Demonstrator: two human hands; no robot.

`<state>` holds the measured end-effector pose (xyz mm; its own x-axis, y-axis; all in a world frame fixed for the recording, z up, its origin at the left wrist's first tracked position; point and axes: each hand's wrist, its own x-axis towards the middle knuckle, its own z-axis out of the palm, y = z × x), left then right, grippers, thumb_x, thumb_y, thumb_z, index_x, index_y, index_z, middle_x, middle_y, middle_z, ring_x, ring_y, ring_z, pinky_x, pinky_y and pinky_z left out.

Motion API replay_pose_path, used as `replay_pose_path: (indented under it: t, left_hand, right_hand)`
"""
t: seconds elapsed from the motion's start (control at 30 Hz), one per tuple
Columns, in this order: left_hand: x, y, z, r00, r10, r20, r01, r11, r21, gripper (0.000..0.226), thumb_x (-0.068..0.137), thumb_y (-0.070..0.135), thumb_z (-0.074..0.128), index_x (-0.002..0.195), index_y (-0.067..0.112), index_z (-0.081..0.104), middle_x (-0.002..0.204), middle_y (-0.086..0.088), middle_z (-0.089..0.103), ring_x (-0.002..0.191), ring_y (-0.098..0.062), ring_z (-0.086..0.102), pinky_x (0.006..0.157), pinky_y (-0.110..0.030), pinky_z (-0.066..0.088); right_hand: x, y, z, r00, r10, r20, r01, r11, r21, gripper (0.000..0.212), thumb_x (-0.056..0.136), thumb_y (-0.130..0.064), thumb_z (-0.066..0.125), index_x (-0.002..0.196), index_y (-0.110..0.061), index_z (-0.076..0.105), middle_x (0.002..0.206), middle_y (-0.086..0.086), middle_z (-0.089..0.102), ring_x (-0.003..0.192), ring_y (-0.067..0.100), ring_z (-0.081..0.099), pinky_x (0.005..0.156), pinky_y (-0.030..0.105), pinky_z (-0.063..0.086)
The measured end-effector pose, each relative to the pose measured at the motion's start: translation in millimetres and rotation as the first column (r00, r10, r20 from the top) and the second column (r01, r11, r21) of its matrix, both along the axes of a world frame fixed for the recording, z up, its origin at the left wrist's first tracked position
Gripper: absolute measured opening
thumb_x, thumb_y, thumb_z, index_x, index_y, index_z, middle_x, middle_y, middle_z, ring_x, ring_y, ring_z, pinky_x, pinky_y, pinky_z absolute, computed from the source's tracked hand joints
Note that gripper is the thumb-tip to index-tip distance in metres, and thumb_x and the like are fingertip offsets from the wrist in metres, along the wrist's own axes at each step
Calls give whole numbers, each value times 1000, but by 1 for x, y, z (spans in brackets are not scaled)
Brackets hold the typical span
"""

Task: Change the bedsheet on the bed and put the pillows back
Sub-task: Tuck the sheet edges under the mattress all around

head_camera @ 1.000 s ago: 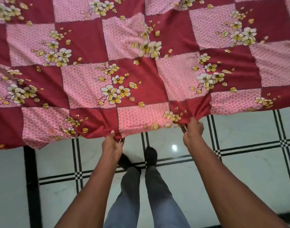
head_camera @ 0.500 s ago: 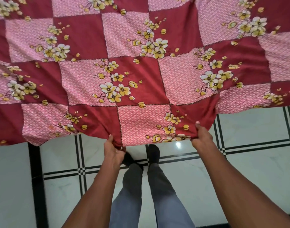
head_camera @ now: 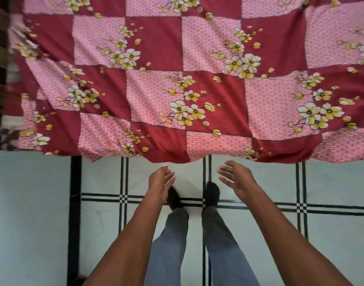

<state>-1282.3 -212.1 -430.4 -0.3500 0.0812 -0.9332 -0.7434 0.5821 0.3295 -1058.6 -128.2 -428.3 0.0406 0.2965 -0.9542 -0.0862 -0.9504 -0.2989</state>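
Closest are two legs in grey trousers point(head_camera: 173, 244) with dark socks point(head_camera: 212, 194), standing on a white floor point(head_camera: 32, 213) with black lines. Both arms reach out in front. The left hand point(head_camera: 159, 181) and the right hand point(head_camera: 236, 178) have loose, spread fingers and hold nothing. Just past the fingertips is the edge of the bedsheet point(head_camera: 187, 79), red and pink squares with yellow flowers. It spreads wide and hides everything under it. Something dark and blurry shows at the far left.
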Motion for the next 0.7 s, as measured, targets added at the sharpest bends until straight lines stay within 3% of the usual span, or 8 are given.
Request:
replay_pose_path:
  t: [0.17,0.4,0.57,0.7]
  left_hand:
    - [-70,-19,25,995,101,-6,-100,994,52,10,104,15,56,101,7,61,97,-10,64,86,-20,66,75,-28,56]
    - [-229,-64,59,975,217,-48,-210,970,120,16,103,16,58,91,6,62,84,-7,63,77,-17,64,71,-27,55]
    - [-354,-107,74,960,269,-83,-256,957,133,18,103,22,59,91,9,62,79,-4,66,73,-15,66,67,-25,55]
    - [-432,-131,80,947,290,-136,-276,954,116,14,103,18,59,96,8,63,80,-5,66,74,-15,65,68,-24,55]
  right_hand:
    - [-105,-5,29,979,167,-119,-151,980,128,23,103,-25,59,115,-6,66,105,14,73,94,27,74,76,35,61]
    - [-282,-20,73,900,409,-150,-360,893,270,22,104,-21,57,116,-4,63,101,12,72,85,21,72,76,34,60]
    - [-406,-35,92,872,486,-59,-435,823,364,7,103,-15,54,103,-10,58,94,10,70,76,19,71,61,27,56]
    - [-486,-50,100,832,554,1,-498,747,441,15,103,-17,58,111,-4,60,93,12,69,80,20,69,60,27,54]
